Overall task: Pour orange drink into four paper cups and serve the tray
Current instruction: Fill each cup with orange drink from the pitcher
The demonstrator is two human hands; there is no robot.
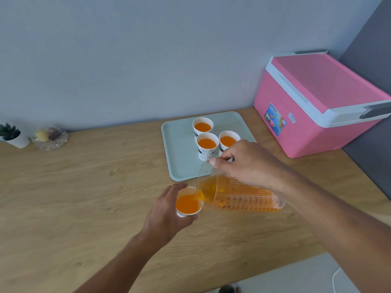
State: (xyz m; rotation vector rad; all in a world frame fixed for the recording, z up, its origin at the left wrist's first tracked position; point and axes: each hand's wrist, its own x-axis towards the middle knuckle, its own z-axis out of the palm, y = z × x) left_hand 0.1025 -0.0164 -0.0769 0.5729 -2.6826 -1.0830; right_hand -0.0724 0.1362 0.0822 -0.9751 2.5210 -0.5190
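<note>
Wooden desk [84,187] runs across the frame against a grey-blue wall. Pink cooler box [313,106] with a white rim, lid down, sits at the desk's far right corner. Pale green tray [175,149] lies flat on the desk just left of the cooler, with three paper cups on it: back cup [202,126], front-left cup [207,145], front-right cup [228,141], all upright and holding orange drink, the front two close together. The right hand partly hides the front-right cup.

Clear ribbed pitcher [239,195] is tipped almost horizontal over the desk, near the tray's front edge, spout to the left, orange drink pooled along its lower side. Right hand [251,166] grips it from above, fingers curled round the handle area, thumb on the rim. A stream of drink runs from the spout into the fourth cup [187,203].

Fourth cup is off the tray, in front of it, upright, well filled. Left hand [167,212] wraps it, fingers and thumb curled round the wall.

Far left at the wall: small potted plant [12,135], and touching or just beside it a glass bowl [50,137] with small items inside, too blurred to identify.
</note>
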